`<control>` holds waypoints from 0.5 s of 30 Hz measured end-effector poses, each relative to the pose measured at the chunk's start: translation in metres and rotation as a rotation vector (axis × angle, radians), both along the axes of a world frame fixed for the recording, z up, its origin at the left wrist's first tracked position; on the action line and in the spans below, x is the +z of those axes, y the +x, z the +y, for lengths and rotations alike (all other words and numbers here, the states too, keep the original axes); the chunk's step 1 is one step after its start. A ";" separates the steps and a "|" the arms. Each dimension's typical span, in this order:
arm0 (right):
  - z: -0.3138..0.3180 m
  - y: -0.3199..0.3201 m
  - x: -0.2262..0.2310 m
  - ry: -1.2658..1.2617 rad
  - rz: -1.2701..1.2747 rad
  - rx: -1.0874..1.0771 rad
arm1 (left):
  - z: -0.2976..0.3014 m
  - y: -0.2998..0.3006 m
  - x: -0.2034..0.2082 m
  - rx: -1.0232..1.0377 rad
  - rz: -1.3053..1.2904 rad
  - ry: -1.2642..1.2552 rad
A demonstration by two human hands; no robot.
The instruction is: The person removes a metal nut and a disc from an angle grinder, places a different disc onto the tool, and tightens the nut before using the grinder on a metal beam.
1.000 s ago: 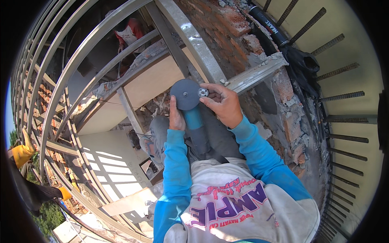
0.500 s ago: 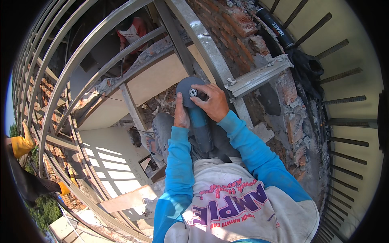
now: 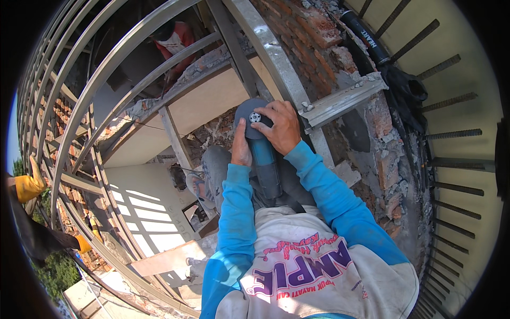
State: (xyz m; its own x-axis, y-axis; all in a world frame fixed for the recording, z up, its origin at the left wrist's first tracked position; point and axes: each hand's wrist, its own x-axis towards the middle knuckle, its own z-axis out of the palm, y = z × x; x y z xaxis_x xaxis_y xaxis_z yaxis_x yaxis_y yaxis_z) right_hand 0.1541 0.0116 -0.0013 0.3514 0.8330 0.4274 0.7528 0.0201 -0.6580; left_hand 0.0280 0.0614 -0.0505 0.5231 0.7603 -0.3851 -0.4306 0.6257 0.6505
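Note:
An angle grinder point(image 3: 264, 162) with a teal and dark body lies over my lap, its disc end pointing away from me. The round grey disc point(image 3: 244, 110) faces up, with a small silver locking nut point(image 3: 255, 117) at its centre. My right hand point(image 3: 282, 126) is closed on that nut, pinching it between thumb and fingers. Against the near-left edge of the disc, my left hand point(image 3: 241, 149) steadies the grinder, its thumb up along the rim. The rest of the left fingers are hidden under the disc and tool head.
Curved metal bars point(image 3: 106, 69) arch along the left, and a metal beam point(image 3: 271, 53) runs beyond the grinder. Broken brickwork point(image 3: 382, 159) and a row of rebar stubs point(image 3: 454, 133) stand right. A black tube point(image 3: 366, 38) lies upper right. Another person point(image 3: 180, 45) is below; a yellow glove point(image 3: 31, 189) shows far left.
The fingers of my right hand have shifted slightly around the nut. Grinder and both hands sit a little further right in view. The person below has leaned to the right.

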 end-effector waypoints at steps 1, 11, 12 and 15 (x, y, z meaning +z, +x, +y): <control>0.000 0.000 0.000 0.001 0.001 0.002 | 0.000 0.000 -0.001 0.000 0.001 0.000; 0.001 0.003 -0.008 -0.002 0.053 0.015 | -0.001 -0.001 -0.001 -0.010 -0.014 0.026; 0.001 0.003 -0.008 0.009 0.048 0.020 | -0.001 -0.001 -0.001 -0.009 -0.020 0.023; 0.001 0.004 -0.007 0.033 0.029 0.027 | -0.001 -0.001 0.000 -0.013 -0.037 0.027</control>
